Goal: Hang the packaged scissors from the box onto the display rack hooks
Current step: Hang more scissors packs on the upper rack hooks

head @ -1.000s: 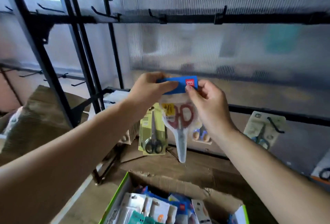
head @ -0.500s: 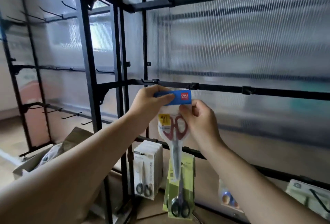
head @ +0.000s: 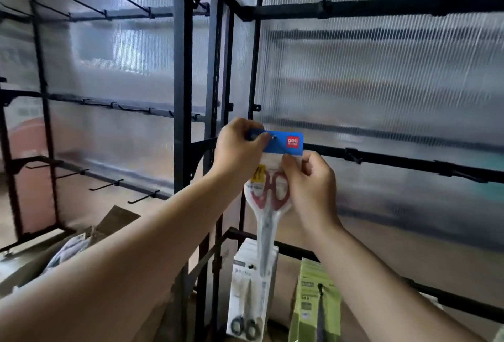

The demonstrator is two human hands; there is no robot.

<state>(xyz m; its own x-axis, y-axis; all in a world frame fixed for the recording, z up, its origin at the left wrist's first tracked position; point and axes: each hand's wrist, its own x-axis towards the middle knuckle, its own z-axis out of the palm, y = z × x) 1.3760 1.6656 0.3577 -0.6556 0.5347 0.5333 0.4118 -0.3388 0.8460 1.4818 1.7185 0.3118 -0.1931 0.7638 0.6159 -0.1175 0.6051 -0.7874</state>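
Left hand [head: 240, 150] raised, fingers pinched; right hand [head: 311, 180] curled

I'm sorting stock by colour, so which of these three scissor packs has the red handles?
The blue-header pack, gripped by the left hand and right hand at the rail. The white pack below shows black handles; the green pack shows no red.

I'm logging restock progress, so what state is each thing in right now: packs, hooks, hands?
Red scissors pack: upright at the middle rail, held by both hands; cannot tell if it's on a hook.
Left hand: grips the pack's blue header.
Right hand: pinches the pouch below the header.
White packs: hanging on the lower rail.
Green packs: hanging beside them.
Left rack hooks: bare.
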